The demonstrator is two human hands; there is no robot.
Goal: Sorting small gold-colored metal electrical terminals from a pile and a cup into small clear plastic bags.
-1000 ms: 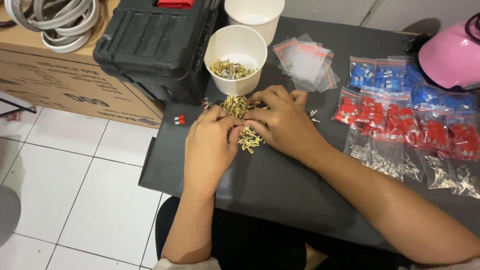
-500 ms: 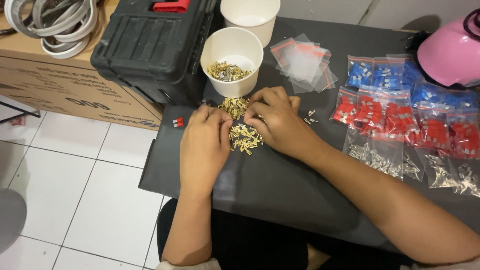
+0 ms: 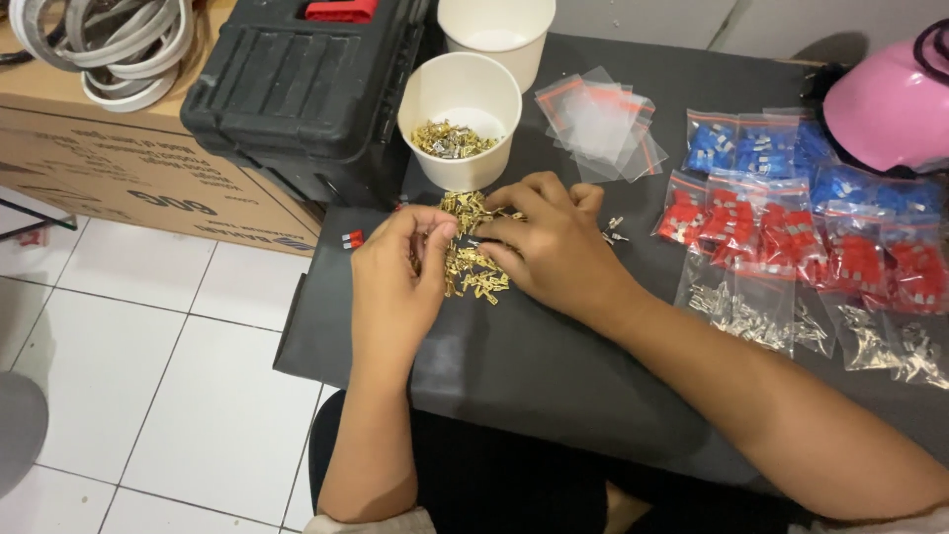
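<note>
red bags (image 3: 791,232) (right), blue bags (image 3: 751,148) behind

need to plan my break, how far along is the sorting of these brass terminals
Some terminals already sit in the near cup. Both hands, left and right, are picking through the loose pile on the table. That pile remains; the far cup looks empty.
</note>
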